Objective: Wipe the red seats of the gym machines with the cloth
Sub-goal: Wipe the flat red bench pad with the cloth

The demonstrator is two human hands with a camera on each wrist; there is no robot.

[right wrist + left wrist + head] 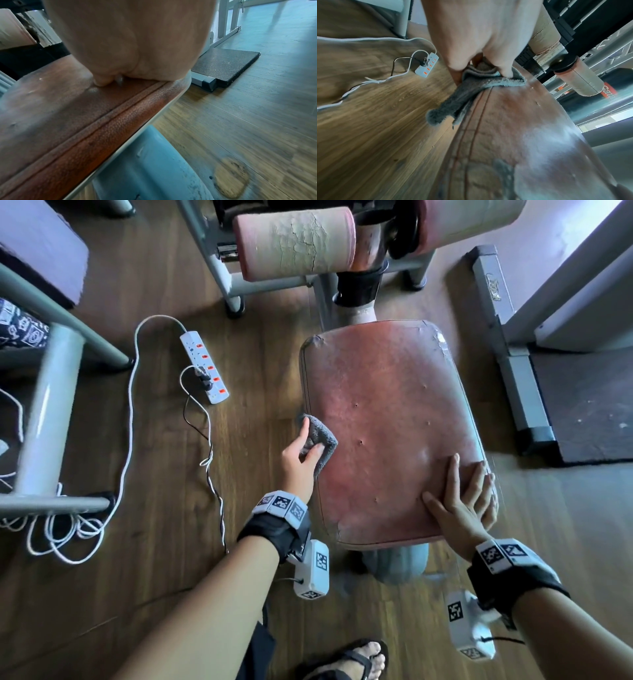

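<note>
Red seat, on its machine post: left hand fingers pinching grey cloth onto the left edge for wiping; right hand fingers spread flat, seemingly steadying the near-right corner.

Legible text: almost none. Left wrist view: an orange banner beyond the red seat bears white letters, cut off at the frame edge, unreadable. Head view: the grey beam right of the seat carries an emblem, too blurred to read.
</note>
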